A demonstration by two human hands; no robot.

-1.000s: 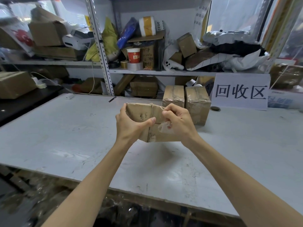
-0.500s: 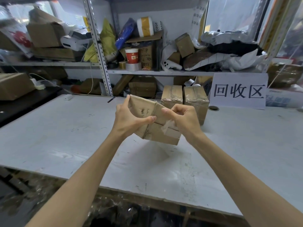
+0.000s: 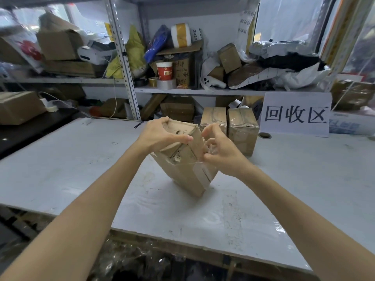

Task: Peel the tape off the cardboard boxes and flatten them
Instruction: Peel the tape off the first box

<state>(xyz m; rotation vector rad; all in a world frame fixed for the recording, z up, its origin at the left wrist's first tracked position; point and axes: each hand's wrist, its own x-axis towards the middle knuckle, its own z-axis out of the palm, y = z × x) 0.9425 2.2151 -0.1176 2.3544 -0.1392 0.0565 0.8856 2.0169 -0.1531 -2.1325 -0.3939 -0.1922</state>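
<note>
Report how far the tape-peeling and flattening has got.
Done: no flattened box shows on the table. In hand: the left hand grips the tilted box while the right hand pinches a clear tape strip partly pulled off it. Left: finish peeling and flatten this one, then do the two taped boxes standing behind it.
</note>
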